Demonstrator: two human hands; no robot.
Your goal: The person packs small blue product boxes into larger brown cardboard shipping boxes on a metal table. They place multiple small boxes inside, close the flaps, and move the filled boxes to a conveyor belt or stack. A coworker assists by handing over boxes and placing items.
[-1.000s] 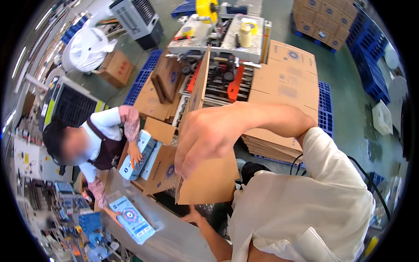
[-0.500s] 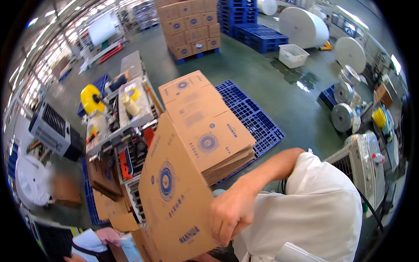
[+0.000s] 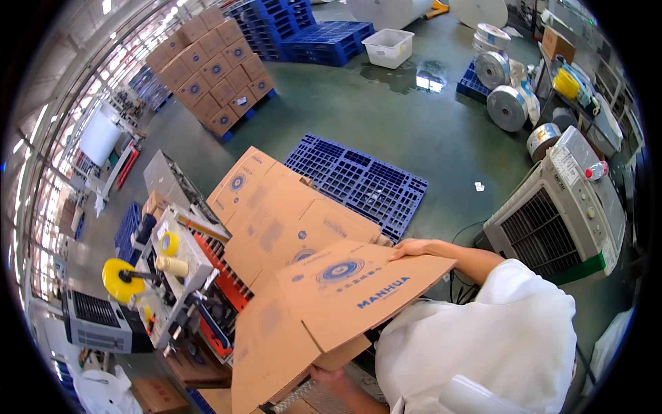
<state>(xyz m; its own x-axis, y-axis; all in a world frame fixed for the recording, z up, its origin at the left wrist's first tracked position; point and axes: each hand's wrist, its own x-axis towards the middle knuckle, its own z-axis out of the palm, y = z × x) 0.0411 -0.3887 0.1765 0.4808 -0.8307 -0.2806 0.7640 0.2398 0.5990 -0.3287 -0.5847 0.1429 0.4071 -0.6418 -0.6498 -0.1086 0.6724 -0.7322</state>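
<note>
A brown cardboard carton (image 3: 272, 345) with blue print slants in front of me, partly opened out, its large printed panel tilted up on the right. My right hand (image 3: 412, 248) grips the far edge of that panel, thumb and fingers closed over the board. Low at the near edge, my left hand (image 3: 329, 376) holds the carton's underside; its fingertips are partly hidden by the board. Just beyond lies a stack of flat cartons (image 3: 252, 200), overlapped by the one I hold.
A blue plastic pallet (image 3: 358, 181) lies behind the stack. To the left stands a taping machine (image 3: 181, 265) with a yellow reel (image 3: 123, 279). An air cooler (image 3: 555, 214) is at the right. Boxes (image 3: 214, 72) are piled on a pallet further back, near a white bin (image 3: 388, 50).
The carton has swung from nearly upright to a flatter slant and spread open. My right hand has moved away from me and to the right with its edge. My left hand has come into view.
</note>
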